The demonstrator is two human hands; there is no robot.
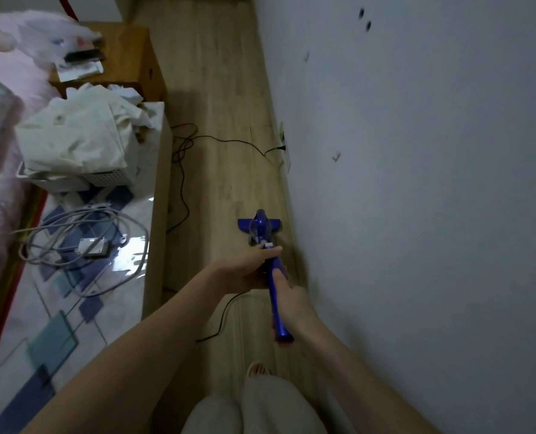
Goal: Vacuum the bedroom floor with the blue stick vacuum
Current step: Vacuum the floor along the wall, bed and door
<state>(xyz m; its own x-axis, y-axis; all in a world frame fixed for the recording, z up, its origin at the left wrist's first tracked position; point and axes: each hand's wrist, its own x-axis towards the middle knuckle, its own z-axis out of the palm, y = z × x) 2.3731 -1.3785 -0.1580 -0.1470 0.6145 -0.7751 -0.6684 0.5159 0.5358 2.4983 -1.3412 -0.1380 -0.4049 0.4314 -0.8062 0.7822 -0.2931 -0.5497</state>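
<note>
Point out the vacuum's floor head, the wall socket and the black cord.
vacuum's floor head (244,223), head view: its left wing.
wall socket (283,142), head view: plate above the plug.
black cord (229,141), head view: stretch crossing the floor.

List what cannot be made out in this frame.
- Head view: the vacuum nozzle's underside and the floor beneath it are hidden by its own body.
- The handle grip is covered by the left hand and right hand.
- Items on the wooden nightstand are motion-blurred.
</note>
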